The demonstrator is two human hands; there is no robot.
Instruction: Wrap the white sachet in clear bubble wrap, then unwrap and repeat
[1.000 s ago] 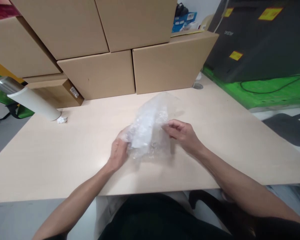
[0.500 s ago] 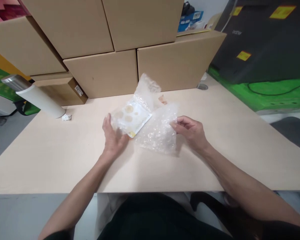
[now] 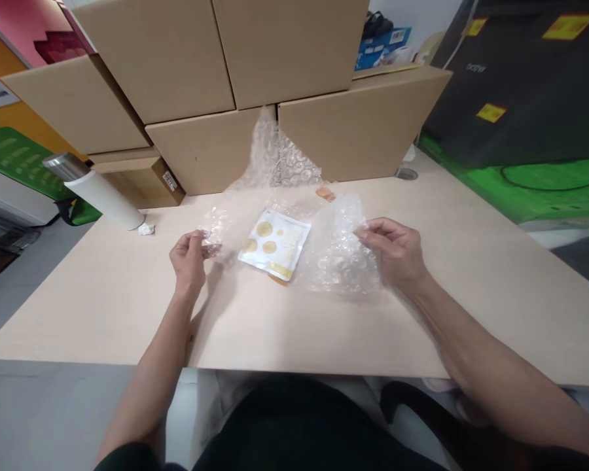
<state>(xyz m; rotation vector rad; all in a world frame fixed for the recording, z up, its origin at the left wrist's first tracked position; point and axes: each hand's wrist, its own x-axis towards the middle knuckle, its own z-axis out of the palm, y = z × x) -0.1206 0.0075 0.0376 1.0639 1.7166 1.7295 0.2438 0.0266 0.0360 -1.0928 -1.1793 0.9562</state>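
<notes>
A white sachet (image 3: 277, 243) with gold circles lies at the middle of the table, on a spread sheet of clear bubble wrap (image 3: 341, 252). My left hand (image 3: 189, 261) pinches the left side of the wrap between thumb and fingers. On the other side, my right hand (image 3: 395, 248) grips the wrap's right edge. The far part of the sheet stands up in a peak against the cardboard boxes. A small orange-brown piece peeks out under the sachet's near edge; I cannot tell what it is.
Stacked cardboard boxes (image 3: 206, 154) line the back of the table (image 3: 294, 333). A white bottle with a steel cap (image 3: 101, 193) and a crumpled white scrap (image 3: 146, 229) are at the left. An orange-brown scrap (image 3: 326, 193) lies behind the wrap. A black case (image 3: 510, 85) stands at the right.
My left hand has left the sachet and moved left, taking the wrap's left side. The wrap has opened out wider and its far part rises higher. The sachet now lies uncovered.
</notes>
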